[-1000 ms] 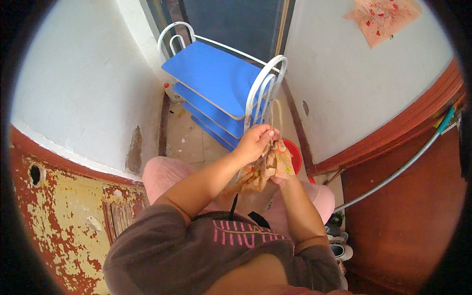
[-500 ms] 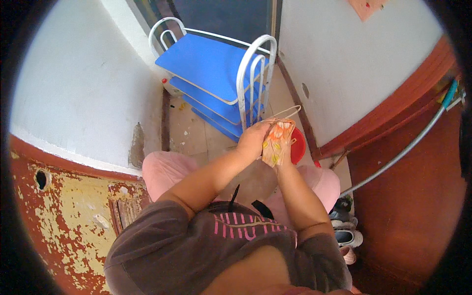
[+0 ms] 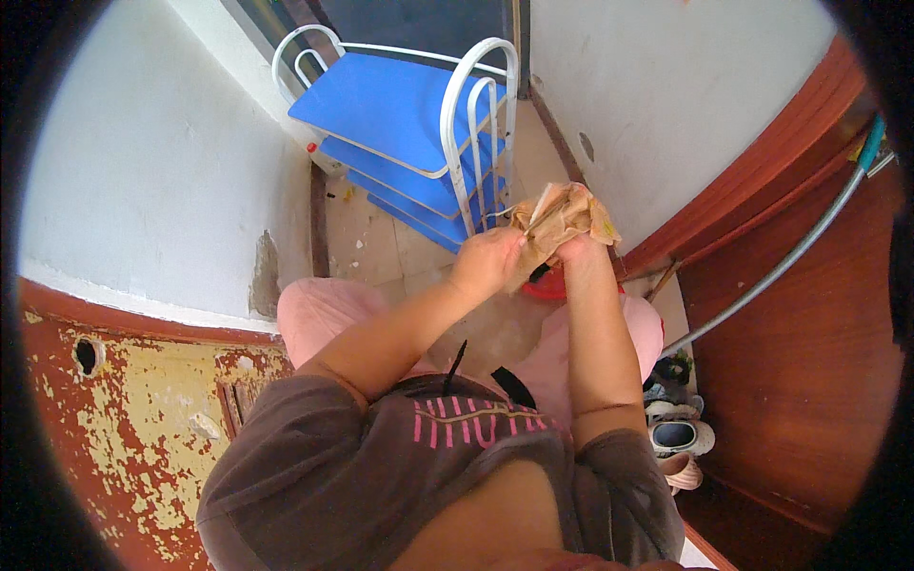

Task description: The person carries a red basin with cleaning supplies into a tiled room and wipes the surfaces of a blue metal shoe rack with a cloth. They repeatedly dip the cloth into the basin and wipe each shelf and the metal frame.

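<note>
A crumpled tan cloth [image 3: 562,219] with a patch of coloured print at its right edge is between my two hands, above the floor ahead of my knees. My left hand [image 3: 489,260] has its fingers closed on the cloth's left side. On the other side my right hand [image 3: 577,250] grips it from below, and the folds hide most of its fingers. Beneath the cloth shows part of a red basin [image 3: 547,287], with something dark near its edge.
A white-framed rack with blue shelves [image 3: 395,109] stands ahead, close to my left hand. Walls flank both sides. At right, a grey hose [image 3: 795,255] runs past a brown wooden panel [image 3: 781,381], and several shoes [image 3: 674,438] lie by my right knee.
The cloth and both hands have moved; the right hand and cloth shifted rightward and up. The printed side showed before; now a plain, folded tan side faces up.
</note>
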Motion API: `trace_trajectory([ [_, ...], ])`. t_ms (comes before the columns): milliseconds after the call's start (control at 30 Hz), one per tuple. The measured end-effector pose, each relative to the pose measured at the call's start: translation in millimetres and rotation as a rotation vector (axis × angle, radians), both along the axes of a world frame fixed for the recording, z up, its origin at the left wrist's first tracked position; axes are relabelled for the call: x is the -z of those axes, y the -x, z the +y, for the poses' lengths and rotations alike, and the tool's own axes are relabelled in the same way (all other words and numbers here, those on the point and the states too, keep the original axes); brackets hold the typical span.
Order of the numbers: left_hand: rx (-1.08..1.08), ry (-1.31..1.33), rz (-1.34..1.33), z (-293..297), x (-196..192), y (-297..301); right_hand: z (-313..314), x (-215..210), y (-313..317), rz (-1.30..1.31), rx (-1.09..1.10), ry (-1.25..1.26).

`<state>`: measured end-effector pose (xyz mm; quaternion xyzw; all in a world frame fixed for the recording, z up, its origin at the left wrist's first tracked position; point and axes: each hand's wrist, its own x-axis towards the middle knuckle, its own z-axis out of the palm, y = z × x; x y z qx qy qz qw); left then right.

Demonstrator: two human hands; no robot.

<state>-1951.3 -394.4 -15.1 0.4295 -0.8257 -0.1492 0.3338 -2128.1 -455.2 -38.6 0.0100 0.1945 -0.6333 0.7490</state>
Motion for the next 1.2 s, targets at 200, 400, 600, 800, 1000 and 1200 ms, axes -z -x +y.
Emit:
trace_trajectory([
  [200,-0.049,0.015,-0.032,-9.2,2.7,-26.3,18.9,-36.8,-23.4,0.561,0.043,0.31],
  [400,-0.054,0.046,0.078,-10.1,-17.9,-13.5,20.0,-10.1,-42.3,-0.174,-0.184,0.433],
  [600,-0.137,-0.024,0.193,-5.7,-10.9,-2.6,20.2,28.8,-60.9,0.711,0.191,0.52],
  [800,-0.144,-0.012,0.281,-5.1,-8.3,-1.6,29.1,4.5,-66.3,0.443,0.129,0.491],
  [1000,-0.079,-0.081,0.257,9.8,-4.7,-3.7,12.0,-39.7,-34.6,0.207,0.118,0.071],
  [1200,-0.175,-0.065,0.302,-9.2,-17.6,5.8,41.2,-41.1,-66.0,0.152,0.07,0.451],
])
